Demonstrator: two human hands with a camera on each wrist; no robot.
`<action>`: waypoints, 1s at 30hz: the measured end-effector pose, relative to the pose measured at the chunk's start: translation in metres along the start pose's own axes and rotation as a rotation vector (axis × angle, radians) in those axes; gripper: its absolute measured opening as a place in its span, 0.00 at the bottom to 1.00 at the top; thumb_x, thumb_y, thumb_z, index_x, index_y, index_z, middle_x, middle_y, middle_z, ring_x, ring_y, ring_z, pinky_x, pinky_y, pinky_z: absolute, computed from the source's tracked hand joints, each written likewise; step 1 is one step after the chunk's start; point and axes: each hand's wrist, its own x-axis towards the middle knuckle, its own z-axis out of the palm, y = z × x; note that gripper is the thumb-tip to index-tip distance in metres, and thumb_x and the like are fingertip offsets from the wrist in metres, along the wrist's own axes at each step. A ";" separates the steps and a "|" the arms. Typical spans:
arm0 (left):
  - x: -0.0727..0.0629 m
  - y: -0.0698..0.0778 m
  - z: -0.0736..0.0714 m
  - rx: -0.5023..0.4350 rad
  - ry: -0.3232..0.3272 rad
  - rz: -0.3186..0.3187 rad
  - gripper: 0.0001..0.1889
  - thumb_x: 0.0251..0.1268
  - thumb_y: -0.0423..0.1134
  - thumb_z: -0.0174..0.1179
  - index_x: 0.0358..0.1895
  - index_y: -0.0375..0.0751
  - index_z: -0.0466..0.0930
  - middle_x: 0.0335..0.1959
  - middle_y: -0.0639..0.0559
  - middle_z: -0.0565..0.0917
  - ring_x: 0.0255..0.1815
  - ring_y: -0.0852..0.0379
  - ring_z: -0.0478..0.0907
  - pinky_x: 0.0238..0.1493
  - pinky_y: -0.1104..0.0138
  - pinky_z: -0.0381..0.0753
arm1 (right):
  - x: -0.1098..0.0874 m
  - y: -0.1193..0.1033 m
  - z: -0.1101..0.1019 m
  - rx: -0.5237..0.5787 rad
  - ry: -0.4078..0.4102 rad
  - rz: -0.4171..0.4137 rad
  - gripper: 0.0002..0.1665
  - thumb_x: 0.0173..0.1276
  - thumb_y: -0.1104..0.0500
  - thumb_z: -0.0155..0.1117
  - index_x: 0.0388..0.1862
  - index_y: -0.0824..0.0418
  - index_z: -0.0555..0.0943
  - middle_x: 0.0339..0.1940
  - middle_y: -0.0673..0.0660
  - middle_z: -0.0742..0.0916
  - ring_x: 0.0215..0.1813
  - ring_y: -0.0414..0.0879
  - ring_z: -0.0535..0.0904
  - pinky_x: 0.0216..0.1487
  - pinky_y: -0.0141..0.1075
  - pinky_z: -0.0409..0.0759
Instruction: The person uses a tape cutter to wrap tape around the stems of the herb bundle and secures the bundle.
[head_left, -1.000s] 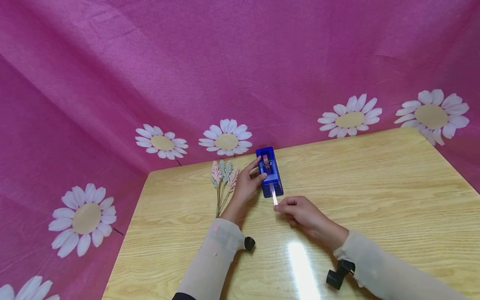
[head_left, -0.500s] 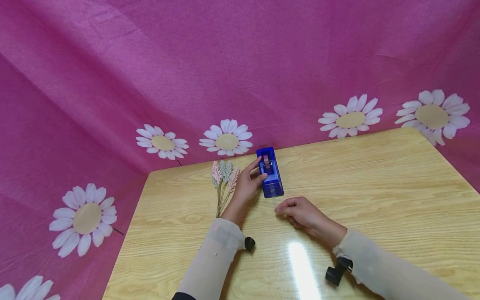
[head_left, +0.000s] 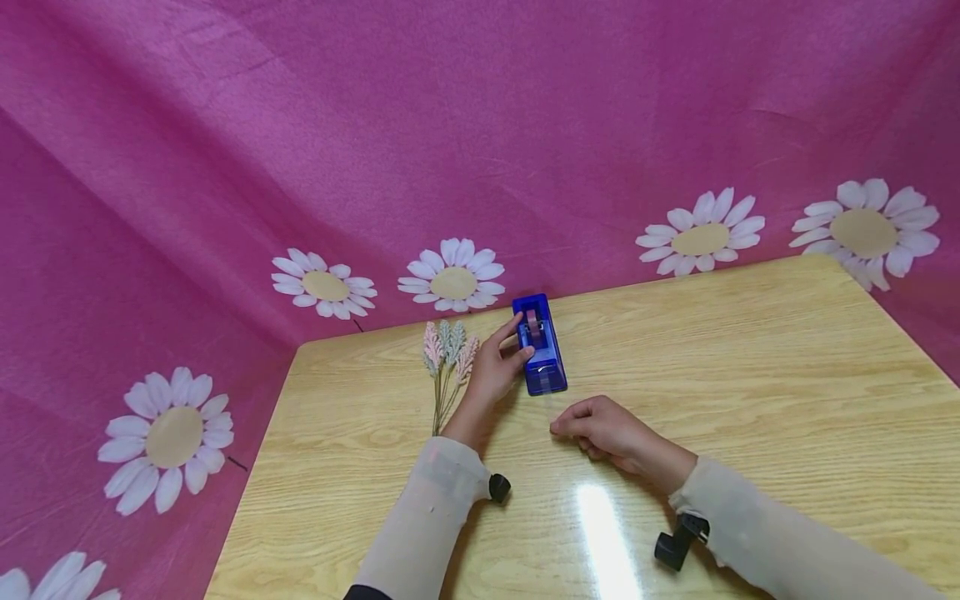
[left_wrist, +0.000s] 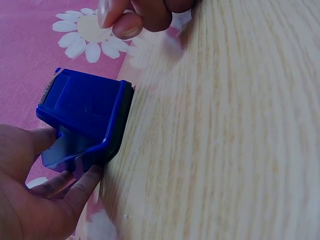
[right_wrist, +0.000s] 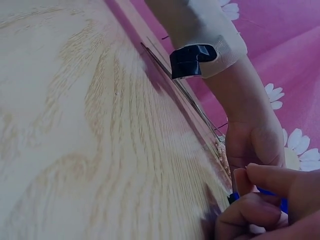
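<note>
At left on the table [head_left: 750, 358], the sprigs [head_left: 452, 340] lie beside the left wrist, heads toward the far edge. Next, the left hand [head_left: 495, 367] grips the dispenser [head_left: 546, 347] along its left side and is the nearer hand, in direct contact. The dispenser stands at the far edge of the table; its long axis runs away from the person, the near end angled slightly to the right. The tape [head_left: 549, 403] extends from this near end toward the right hand [head_left: 611, 432], roughly in line with that axis. The strip is faint; whether it remains joined at the cutter cannot be told. At right, the right hand is apart from the dispenser, beyond and to the right of its near end, thumb and finger pinched together, apparently on the tape's free end. Compared with one second ago, the right fingertips sit slightly closer to the person, and the strip, then bright with glare, is nearly transparent. Dispenser, left hand and sprigs show no visible shift.
</note>
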 end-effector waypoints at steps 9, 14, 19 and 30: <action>-0.001 0.001 -0.001 -0.006 -0.004 0.000 0.32 0.72 0.31 0.64 0.77 0.52 0.70 0.69 0.34 0.77 0.63 0.36 0.80 0.60 0.53 0.82 | -0.003 0.001 -0.001 -0.046 -0.058 -0.002 0.14 0.72 0.64 0.66 0.46 0.78 0.85 0.12 0.45 0.70 0.16 0.36 0.59 0.20 0.27 0.58; -0.002 0.002 -0.001 -0.002 -0.010 0.002 0.31 0.73 0.31 0.63 0.77 0.52 0.70 0.70 0.34 0.76 0.63 0.36 0.80 0.59 0.53 0.83 | -0.006 -0.001 -0.002 -0.027 -0.104 0.011 0.14 0.74 0.64 0.63 0.47 0.78 0.84 0.16 0.46 0.72 0.17 0.35 0.59 0.21 0.27 0.58; -0.002 0.003 -0.001 -0.011 -0.017 0.000 0.32 0.73 0.31 0.63 0.77 0.52 0.69 0.70 0.34 0.75 0.63 0.36 0.80 0.59 0.52 0.83 | -0.007 -0.002 -0.006 0.018 -0.172 0.007 0.14 0.76 0.63 0.60 0.45 0.77 0.83 0.22 0.49 0.78 0.20 0.36 0.66 0.23 0.26 0.66; -0.002 0.004 0.000 -0.039 -0.021 -0.009 0.32 0.73 0.30 0.62 0.78 0.50 0.68 0.70 0.33 0.75 0.64 0.35 0.79 0.59 0.52 0.83 | -0.008 -0.003 -0.022 -0.017 -0.407 0.003 0.18 0.79 0.60 0.60 0.47 0.79 0.81 0.34 0.56 0.88 0.31 0.42 0.82 0.33 0.32 0.83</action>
